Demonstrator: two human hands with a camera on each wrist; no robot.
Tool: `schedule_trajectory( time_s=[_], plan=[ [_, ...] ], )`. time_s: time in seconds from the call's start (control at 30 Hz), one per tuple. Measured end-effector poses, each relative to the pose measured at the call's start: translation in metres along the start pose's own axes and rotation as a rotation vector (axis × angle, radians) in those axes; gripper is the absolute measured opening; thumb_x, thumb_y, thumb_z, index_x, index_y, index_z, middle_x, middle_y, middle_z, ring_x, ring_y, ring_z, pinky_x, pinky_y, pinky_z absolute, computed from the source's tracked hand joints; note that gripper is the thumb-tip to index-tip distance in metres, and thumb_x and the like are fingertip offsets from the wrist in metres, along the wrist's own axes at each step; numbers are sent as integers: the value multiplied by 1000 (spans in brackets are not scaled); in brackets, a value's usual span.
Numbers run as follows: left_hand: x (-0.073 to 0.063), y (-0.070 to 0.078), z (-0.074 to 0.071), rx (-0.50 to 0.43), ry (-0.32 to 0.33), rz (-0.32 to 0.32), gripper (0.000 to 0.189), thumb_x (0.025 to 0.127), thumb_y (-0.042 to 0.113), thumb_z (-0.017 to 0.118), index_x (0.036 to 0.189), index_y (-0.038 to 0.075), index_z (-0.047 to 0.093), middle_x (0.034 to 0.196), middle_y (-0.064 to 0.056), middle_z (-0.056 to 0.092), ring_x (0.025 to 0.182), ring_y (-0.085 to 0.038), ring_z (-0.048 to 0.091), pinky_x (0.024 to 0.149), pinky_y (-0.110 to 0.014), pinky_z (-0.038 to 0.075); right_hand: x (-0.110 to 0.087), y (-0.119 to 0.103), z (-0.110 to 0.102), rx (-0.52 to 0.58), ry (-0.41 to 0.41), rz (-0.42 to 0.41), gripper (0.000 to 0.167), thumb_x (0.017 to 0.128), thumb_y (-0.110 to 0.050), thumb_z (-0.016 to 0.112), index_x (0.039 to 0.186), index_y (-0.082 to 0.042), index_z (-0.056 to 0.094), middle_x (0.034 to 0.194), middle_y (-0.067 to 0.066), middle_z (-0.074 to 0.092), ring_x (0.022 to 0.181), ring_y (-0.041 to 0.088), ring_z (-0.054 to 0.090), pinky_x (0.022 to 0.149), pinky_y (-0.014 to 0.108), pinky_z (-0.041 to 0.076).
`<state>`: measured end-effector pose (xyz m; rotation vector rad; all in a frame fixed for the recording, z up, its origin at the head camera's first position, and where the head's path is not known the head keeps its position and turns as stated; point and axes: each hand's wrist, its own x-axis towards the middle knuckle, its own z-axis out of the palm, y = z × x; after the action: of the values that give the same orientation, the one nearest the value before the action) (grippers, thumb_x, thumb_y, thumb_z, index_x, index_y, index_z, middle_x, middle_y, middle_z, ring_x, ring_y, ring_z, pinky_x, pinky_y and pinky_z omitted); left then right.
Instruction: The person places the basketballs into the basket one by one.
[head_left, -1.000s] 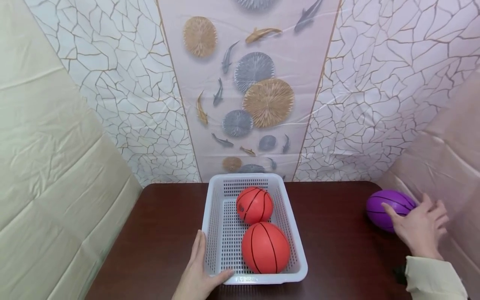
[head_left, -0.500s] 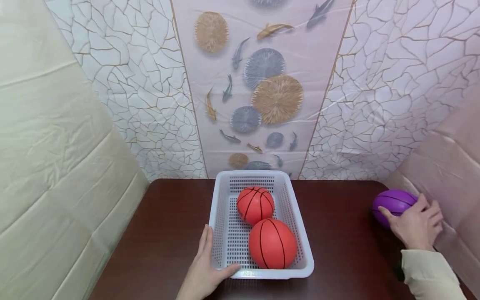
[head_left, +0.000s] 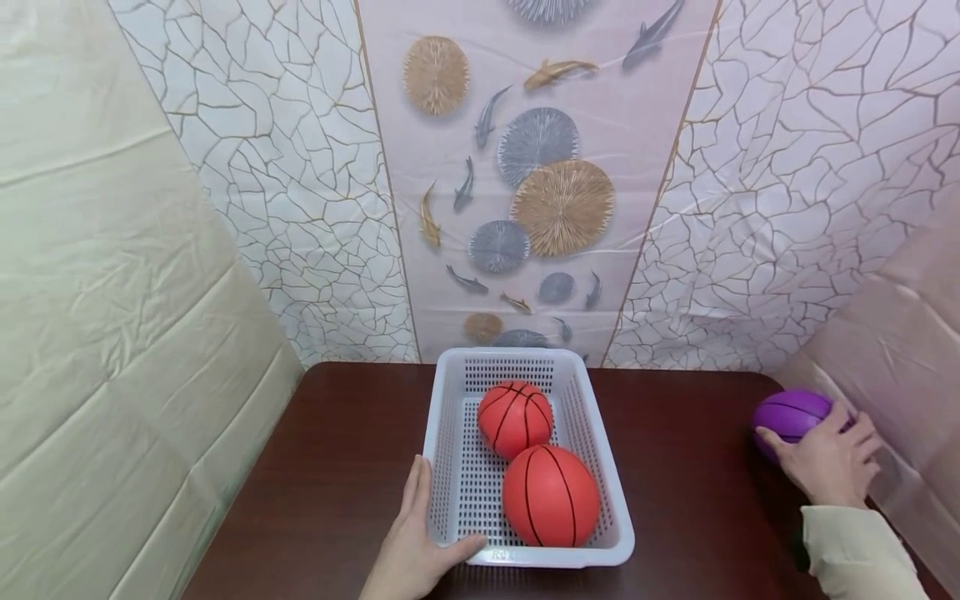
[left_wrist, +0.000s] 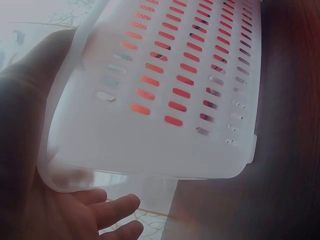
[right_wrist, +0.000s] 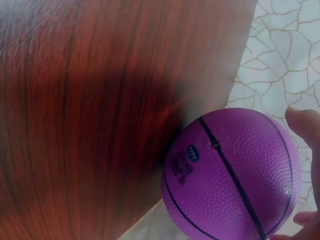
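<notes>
In the head view, a white perforated plastic basket (head_left: 532,557) holds two red toy basketballs: a nearer, larger one (head_left: 551,496) and a farther one (head_left: 514,419). My left hand (head_left: 416,542) grips the basket's near left corner, thumb over the front rim and fingers along the left outer side. The left wrist view shows this hand (left_wrist: 65,205) around the rim, fingertips outside the slotted wall. At the far right, a purple toy basketball (head_left: 789,417) with black lines sits under my right hand (head_left: 828,458), whose thumb and fingers curl around it. Its black seams fill the right wrist view.
The dark brown wood table (head_left: 675,483) extends to both sides of the basket. Beige padded panels stand left (head_left: 150,375) and right (head_left: 907,350), the right one close beside the hand. A patterned cloth (head_left: 517,250) hangs behind.
My right hand has closed in around the purple basketball, thumb moving onto its left side. The head view has shifted, so the basket sits farther right; my left hand stays at its corner.
</notes>
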<state>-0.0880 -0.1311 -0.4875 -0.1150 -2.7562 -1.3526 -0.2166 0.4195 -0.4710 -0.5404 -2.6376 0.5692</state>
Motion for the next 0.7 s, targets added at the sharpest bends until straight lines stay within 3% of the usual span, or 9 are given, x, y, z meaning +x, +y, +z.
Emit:
schedule_trajectory(
  time_s=[0.23,0.43,0.7],
  plan=[
    [0,1,-1,-14,-9,-9,125,68,65,77,157,12,7,163,-6,2,138,-40,30,102,-59,37,0,4,5,15,26,-51,121,69,-46,84,146,10,10,140,42,13,122,64,18,75,79,22],
    [0,2,-1,-17,-12,-4,125,68,64,78,157,10,8,163,-7,3,139,-39,28,103,-58,35,-2,7,3,6,-16,-34,123,73,-50,80,149,8,3,142,47,3,125,68,9,83,82,17],
    [0,1,-1,-8,-4,1,124,69,64,78,157,10,8,163,-6,2,140,-39,27,103,-59,35,-3,8,4,44,-26,-4,117,72,-36,83,150,5,5,141,48,-1,124,70,5,83,85,13]
  ],
)
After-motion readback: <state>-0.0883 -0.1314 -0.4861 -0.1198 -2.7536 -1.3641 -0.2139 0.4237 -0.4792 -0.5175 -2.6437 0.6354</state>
